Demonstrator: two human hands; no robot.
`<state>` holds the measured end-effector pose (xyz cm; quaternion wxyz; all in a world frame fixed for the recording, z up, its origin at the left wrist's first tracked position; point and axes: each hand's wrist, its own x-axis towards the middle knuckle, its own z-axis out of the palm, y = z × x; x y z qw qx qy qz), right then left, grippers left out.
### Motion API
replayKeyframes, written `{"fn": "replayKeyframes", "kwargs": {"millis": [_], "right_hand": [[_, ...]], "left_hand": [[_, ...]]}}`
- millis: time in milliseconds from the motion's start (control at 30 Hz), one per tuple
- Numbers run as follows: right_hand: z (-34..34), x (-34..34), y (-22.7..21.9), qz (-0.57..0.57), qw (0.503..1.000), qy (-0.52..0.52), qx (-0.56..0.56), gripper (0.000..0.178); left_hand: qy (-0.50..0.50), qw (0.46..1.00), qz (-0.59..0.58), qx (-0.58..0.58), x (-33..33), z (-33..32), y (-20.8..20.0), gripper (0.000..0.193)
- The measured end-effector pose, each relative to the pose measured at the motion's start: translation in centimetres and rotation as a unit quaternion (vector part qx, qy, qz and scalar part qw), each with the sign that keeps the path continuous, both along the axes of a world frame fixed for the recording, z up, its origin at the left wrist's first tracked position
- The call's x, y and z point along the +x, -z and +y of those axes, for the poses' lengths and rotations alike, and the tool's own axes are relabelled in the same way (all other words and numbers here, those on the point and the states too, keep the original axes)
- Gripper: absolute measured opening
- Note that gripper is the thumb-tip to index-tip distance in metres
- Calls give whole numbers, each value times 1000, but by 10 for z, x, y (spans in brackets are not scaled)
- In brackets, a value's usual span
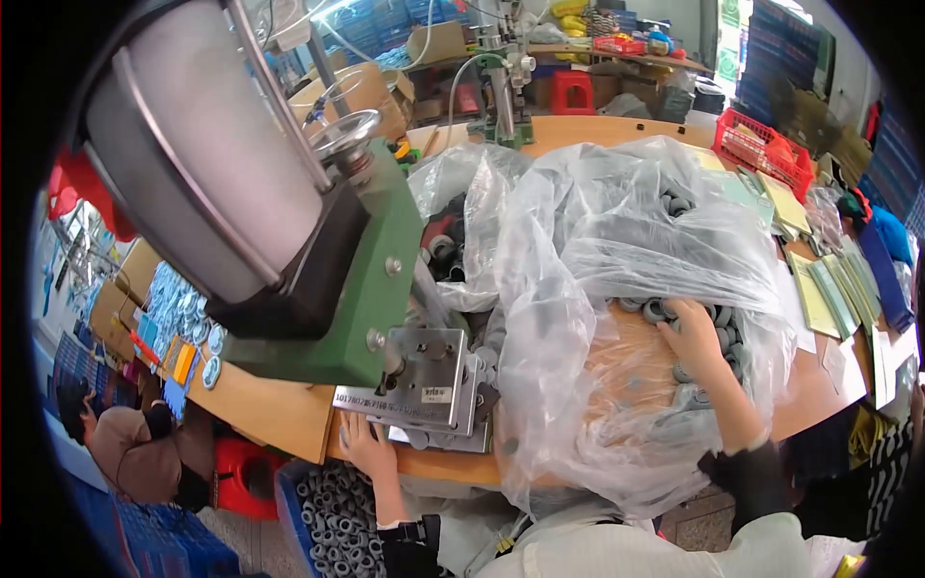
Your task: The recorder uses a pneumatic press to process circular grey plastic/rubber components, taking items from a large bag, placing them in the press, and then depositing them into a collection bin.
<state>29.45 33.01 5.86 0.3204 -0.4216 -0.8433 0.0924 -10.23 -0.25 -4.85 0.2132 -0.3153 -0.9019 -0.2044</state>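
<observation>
My right hand (698, 341) reaches into an open clear plastic bag (617, 250) on the table. Its finger and thumb close around a small grey ring (655, 310) at the edge of a pile of similar rings. Down at the table's front edge, my left hand (364, 449) has its fingers stretched out beside the lower left of a metal die block (409, 385). The fingertips are partly hidden under the block. Above that stands a green press (381, 260) with a large grey cylinder (207, 144).
A blue crate (292, 511) of grey rings stands below my left hand. A red basket (761, 149) and stacked cards (829, 289) lie at the right. Another small press (503, 96) stands at the back. A seated person (140, 448) is at far left, near a red stool (246, 477).
</observation>
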Motion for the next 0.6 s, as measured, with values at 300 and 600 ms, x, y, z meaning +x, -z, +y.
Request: {"fn": "replayKeyframes", "kwargs": {"millis": [300,600], "right_hand": [[124,-63,99,-131,989,22,63,22],[134,-75,96,-163,977,-122,70,41]], "left_hand": [[212,931,40,294,62,30,-72,44],[258,887,-176,340,65,87,-152,30]]}}
